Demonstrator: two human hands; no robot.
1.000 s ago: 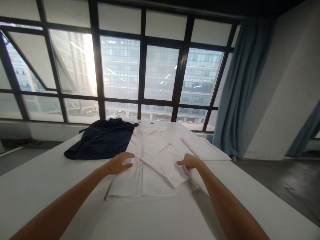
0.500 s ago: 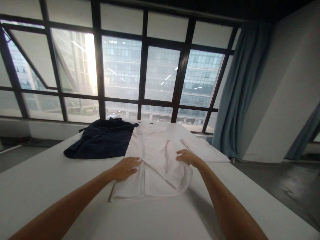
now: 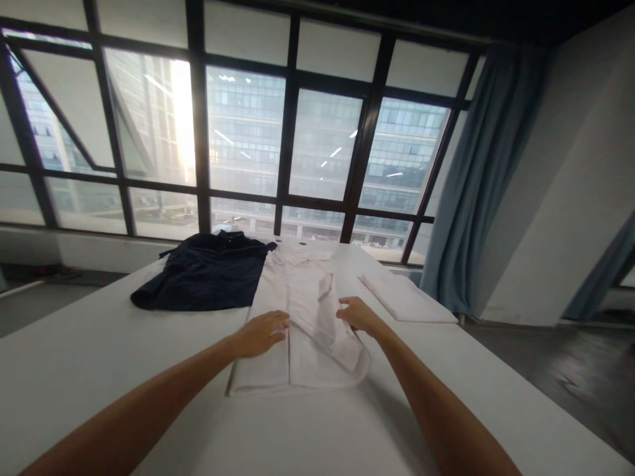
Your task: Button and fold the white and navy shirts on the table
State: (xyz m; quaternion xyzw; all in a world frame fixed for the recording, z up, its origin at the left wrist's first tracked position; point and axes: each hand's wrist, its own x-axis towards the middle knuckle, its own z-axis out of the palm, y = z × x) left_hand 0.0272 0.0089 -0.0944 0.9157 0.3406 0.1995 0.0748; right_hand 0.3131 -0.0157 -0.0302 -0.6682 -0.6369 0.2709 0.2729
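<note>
A white shirt lies lengthwise on the white table, its hem toward me and creases running slantwise across its lower right part. My left hand rests on the shirt left of its middle line, fingers stretched out and pointing right. At the shirt's right side, my right hand pinches the edge of the cloth, which is turned inward there. The fingertips of the right hand are partly hidden by the hand itself.
A dark navy shirt lies on the table at the left. Folded white cloth sits near the table's right edge. Behind the table stand large framed windows, with a blue curtain to their right.
My right hand has moved left, drawing the shirt's right side inward and making the shirt narrower. My left hand has shifted slightly right and remains on the cloth.
</note>
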